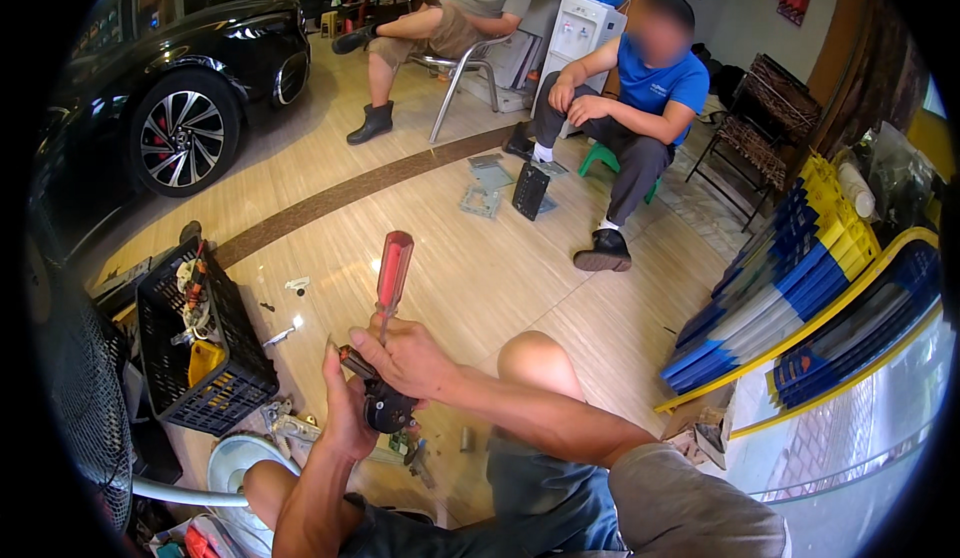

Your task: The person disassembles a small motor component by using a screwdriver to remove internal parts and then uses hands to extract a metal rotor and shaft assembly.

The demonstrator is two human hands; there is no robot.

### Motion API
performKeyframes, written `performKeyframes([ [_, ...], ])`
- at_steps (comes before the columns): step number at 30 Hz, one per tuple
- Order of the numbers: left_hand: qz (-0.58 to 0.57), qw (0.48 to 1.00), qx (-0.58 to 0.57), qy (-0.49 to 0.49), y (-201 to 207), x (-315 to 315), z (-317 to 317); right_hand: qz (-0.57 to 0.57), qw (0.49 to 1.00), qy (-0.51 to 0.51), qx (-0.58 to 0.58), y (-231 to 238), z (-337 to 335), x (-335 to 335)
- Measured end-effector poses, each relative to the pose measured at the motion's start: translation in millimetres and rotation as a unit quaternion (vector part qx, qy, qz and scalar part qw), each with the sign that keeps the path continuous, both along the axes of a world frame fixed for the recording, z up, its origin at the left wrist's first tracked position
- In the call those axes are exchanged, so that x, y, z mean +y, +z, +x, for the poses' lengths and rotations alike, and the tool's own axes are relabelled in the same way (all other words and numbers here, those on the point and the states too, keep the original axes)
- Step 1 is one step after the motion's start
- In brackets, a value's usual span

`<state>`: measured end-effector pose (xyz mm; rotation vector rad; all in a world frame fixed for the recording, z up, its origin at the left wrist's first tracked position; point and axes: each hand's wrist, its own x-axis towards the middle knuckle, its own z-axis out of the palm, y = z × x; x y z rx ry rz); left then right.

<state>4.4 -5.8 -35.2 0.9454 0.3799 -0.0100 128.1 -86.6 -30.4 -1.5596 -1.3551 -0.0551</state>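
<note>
From my remote seat, I judge a slip the main risk: if the dark, rounded part (388, 408) rolls in the fingers, the screwdriver (395, 266) could skid toward the left hand (347, 416). With no bench beneath it, a loosened grasp could also drop the part among the metal scraps (290, 428) on the near floor.

I see the right forearm reaching in from the near right, its wrist bent over the work. The right hand (408, 360) is wrapped around the screwdriver's shaft, red handle upward and tilted slightly right. The left forearm rises from the near edge, thumb up, its hand gripping the part from the left (the tool's tip is hidden from me). The part sits between both hands, right of the black crate (232, 395).
</note>
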Motion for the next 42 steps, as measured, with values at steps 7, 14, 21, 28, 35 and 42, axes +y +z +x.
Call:
performKeyframes([
  [7,0.008,1.000,0.010,0.012,-2,-3,2,-0.031,0.997,0.016,0.069,2,-2,-3],
  [14,0.080,0.996,0.032,0.026,-3,-1,4,-0.084,0.991,0.017,0.105,10,11,-6],
  [21,0.102,0.993,0.022,0.053,2,-2,4,-0.017,0.995,0.027,0.096,32,2,-13],
  [28,0.096,0.995,-0.002,0.030,6,-1,2,-0.123,0.944,0.111,0.284,40,15,-29],
  [35,0.041,0.998,0.010,0.045,5,4,-4,-0.127,0.958,0.160,0.199,43,33,-32],
  [42,0.074,0.997,-0.006,0.024,9,5,-4,-0.140,0.914,0.225,0.307,42,36,-36],
])
